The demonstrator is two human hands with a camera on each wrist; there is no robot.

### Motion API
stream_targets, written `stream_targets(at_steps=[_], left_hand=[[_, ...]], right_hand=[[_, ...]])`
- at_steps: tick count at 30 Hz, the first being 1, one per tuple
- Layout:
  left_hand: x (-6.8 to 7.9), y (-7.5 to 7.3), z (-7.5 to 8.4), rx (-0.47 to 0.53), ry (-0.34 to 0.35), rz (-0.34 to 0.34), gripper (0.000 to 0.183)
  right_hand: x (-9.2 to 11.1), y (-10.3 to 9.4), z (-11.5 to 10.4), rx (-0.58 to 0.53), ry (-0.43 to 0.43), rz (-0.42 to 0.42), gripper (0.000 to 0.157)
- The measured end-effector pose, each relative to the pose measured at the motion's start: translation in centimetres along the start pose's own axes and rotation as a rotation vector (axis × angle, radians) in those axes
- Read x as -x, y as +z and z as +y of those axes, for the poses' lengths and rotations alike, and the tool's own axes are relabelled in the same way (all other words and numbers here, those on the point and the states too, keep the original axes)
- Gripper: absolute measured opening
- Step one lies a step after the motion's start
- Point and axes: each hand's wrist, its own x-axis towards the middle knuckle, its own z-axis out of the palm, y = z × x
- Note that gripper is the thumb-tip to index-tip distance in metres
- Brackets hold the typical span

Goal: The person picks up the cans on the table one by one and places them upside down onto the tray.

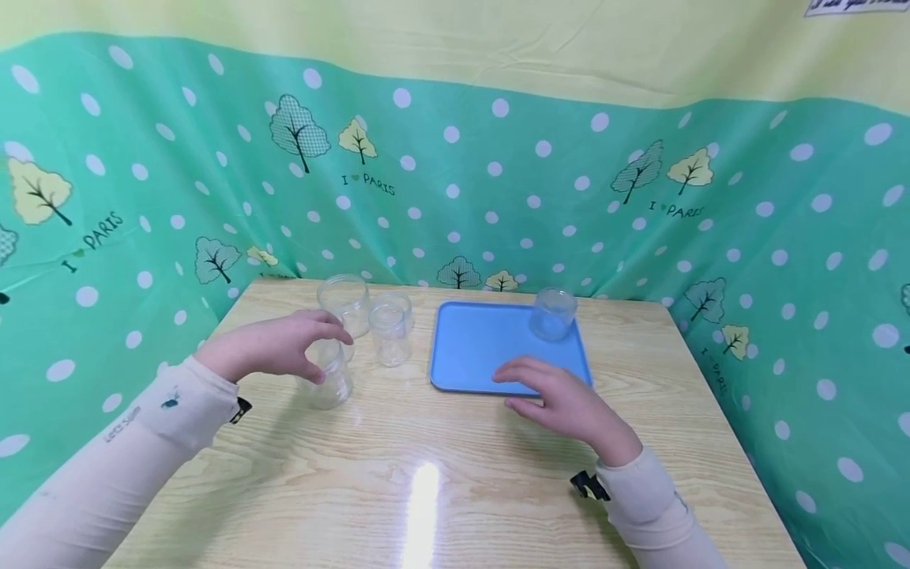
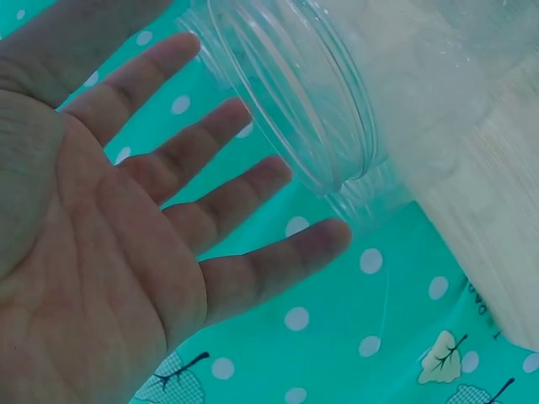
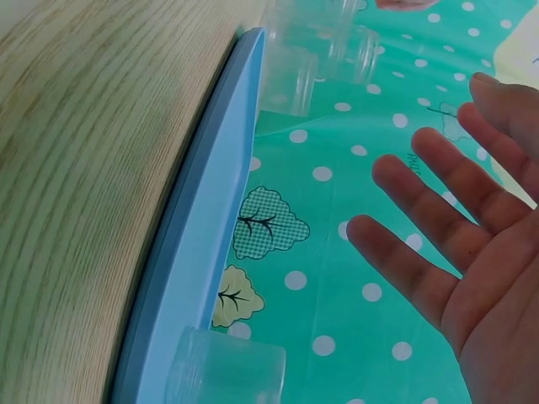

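My left hand (image 1: 280,345) reaches over a clear jar (image 1: 334,389) at the front left of the group, its thumb and fingers spread apart around the jar's top. In the left wrist view the fingers are nearly straight, their tips beside a clear threaded rim (image 2: 337,109). Over the front edge of the blue tray (image 1: 483,348) hovers my right hand (image 1: 562,399), with nothing between its loosely spread fingers. One clear jar (image 1: 553,316) stands on the tray's back right corner.
Behind the left hand stand a wider clear jar (image 1: 344,304) and more clear jars (image 1: 391,336), overlapping one another in the head view. All rest on a wooden table (image 1: 355,490). A green dotted curtain (image 1: 455,190) hangs along the back and sides.
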Motion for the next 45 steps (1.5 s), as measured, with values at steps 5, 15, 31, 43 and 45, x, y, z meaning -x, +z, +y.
stream_targets(at_steps=[5, 15, 31, 43, 45], left_hand=[[-0.07, 0.32, 0.14, -0.007, 0.0, -0.025, 0.054], [-0.24, 0.61, 0.12, -0.021, -0.013, -0.061, 0.054], [-0.67, 0.86, 0.1, -0.011, -0.012, -0.069, 0.054], [-0.71, 0.2, 0.69, -0.042, 0.024, -0.07, 0.049], [-0.64, 0.06, 0.75, -0.038, 0.038, -0.064, 0.048]], right_hand=[[0.05, 0.13, -0.09, -0.006, 0.018, -0.021, 0.03], [0.0, 0.05, -0.11, 0.007, 0.021, -0.031, 0.029], [0.04, -0.14, -0.19, 0.017, 0.002, -0.028, 0.028], [0.12, -0.22, -0.14, 0.024, 0.001, -0.028, 0.028], [0.14, -0.26, -0.15, 0.026, 0.008, -0.028, 0.027]])
